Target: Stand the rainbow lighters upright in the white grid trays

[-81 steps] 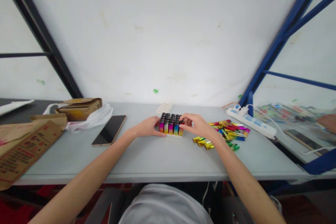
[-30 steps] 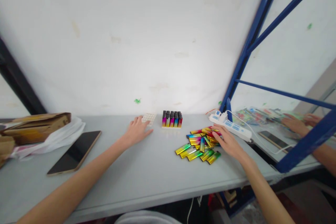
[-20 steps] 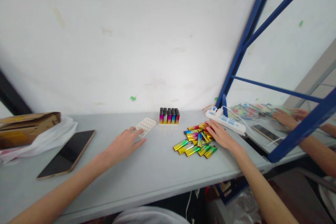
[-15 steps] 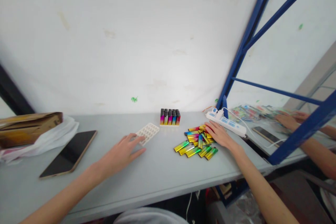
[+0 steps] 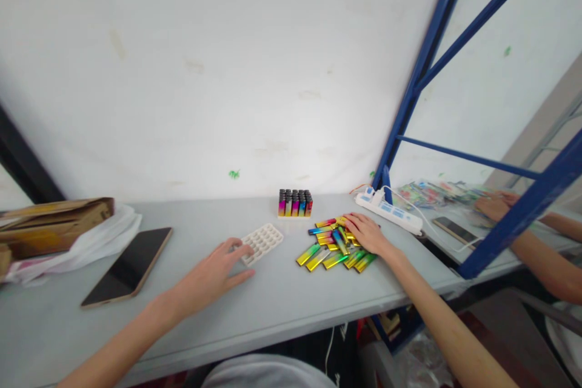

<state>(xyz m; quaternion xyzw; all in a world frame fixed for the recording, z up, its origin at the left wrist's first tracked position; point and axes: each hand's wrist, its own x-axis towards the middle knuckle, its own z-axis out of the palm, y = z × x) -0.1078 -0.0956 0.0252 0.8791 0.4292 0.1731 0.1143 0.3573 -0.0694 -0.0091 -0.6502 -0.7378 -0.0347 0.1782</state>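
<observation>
My left hand (image 5: 217,277) rests at the near left end of a white tray (image 5: 266,241) with rows of small holes. Its fingertips touch the tray and the thumb stands apart. To the right, a loose pile of shiny lighters (image 5: 335,259), yellow with green, blue and pink, lies on the table. Flat over the far right side of that pile is my right hand (image 5: 367,234), fingers stretched out, hiding some lighters. Behind, near the wall, several lighters with black tops (image 5: 295,202) stand upright in rows in a white base.
A phone (image 5: 130,267) lies at the left beside a cardboard box (image 5: 59,224) and white plastic bag. At the right are a power strip (image 5: 390,211) and a blue metal frame (image 5: 413,97). Beyond it, another person's hands (image 5: 493,205) are near plastic packets.
The white tray has turned a little and shifted slightly right with my left hand. My right hand has moved slightly left over the pile, and some lighters there have shifted.
</observation>
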